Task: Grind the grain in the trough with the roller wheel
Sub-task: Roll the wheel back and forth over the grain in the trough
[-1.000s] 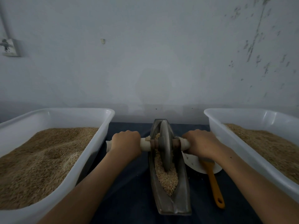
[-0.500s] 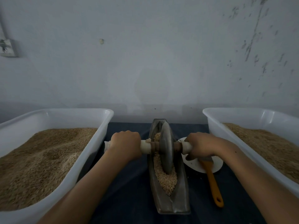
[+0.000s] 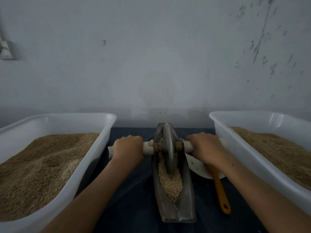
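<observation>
Looking down from the head camera, a narrow metal trough point(image 3: 176, 206) lies lengthwise on the dark counter point(image 3: 134, 190), its far end close to the grey wall point(image 3: 151, 64). Pale grain point(image 3: 171, 184) fills the middle and near part of its groove. The roller wheel point(image 3: 168, 148) stands upright on edge in the far half of the trough, its lower rim sunk in the grain, with a white handle point(image 3: 148, 148) running out of each side.

The left hand point(image 3: 127, 148) grips the left end of the handle, fingers curled over the top and wrapped tight around it. The right hand point(image 3: 204, 149) grips the right end the same way, knuckles up and fingers closed round the bar. Both forearms reach in from the near edge.

A white tub point(image 3: 107, 130) of brown grain sits on the left of the counter, and a second white tub point(image 3: 217, 128) with the same grain sits on the right. Between the trough and the right tub lies a white plate point(image 3: 198, 167), partly hidden under the right wrist, and an orange-handled tool point(image 3: 220, 190) rests with its head on the plate and its handle pointing toward the near edge.
</observation>
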A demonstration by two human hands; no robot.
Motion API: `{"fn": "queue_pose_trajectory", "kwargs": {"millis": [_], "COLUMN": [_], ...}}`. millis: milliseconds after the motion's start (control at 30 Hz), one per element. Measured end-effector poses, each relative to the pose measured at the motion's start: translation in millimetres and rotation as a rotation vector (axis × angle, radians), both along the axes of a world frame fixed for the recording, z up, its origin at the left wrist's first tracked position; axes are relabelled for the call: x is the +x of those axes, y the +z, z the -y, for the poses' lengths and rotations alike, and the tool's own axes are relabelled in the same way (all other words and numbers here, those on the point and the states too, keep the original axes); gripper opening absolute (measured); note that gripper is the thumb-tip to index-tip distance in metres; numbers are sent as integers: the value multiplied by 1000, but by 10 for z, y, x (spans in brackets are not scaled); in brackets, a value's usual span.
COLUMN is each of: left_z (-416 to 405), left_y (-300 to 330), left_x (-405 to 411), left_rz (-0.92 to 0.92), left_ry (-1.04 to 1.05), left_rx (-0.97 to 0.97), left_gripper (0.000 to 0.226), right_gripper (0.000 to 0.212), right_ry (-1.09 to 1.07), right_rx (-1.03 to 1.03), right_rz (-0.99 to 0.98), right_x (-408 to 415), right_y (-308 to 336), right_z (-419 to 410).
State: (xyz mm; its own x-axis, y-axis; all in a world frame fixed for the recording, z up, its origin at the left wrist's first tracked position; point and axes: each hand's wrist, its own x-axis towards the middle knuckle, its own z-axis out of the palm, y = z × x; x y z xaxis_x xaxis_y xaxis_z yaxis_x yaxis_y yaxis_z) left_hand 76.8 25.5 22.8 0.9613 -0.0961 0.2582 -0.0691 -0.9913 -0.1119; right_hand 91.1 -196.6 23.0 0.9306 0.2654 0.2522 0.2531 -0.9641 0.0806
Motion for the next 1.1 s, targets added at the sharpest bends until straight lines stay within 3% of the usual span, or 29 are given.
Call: {"fn": "queue_pose_trajectory", "kwargs": {"millis": [167,300,467,667,767,967,1100], "left_z": [-24,-39,-34,-36,-47,-36,-7], "left_y": [55,83,38,-29,-9,87,94], "left_x": [-3,-10,14,31,23,-19,-44], "left_rz": [-154,-210,-137,-41,-88,-204,-143], "left_ry": [5,-14,-1,-7,-4,-26,-13], "left_rx": [25,23,8,-56,-45,34,65], "left_gripper": [30,35,27,20,22,29,26], "right_gripper": [22,26,9,8,9,23,18], "right_ry": [-2,-3,-2,17,2,2,-9], "right_rx": [-79,-95,-55,-14,-37,-66,-31], "right_rz": [-254,-326,-157,89,5,-364,-385], "right_x": [-41,-58,-53,-47,-49,-52,-19], "right_y": [132,178,100,12,55,186,147], "right_z": [22,21,-5,-36,-39,43,58]}}
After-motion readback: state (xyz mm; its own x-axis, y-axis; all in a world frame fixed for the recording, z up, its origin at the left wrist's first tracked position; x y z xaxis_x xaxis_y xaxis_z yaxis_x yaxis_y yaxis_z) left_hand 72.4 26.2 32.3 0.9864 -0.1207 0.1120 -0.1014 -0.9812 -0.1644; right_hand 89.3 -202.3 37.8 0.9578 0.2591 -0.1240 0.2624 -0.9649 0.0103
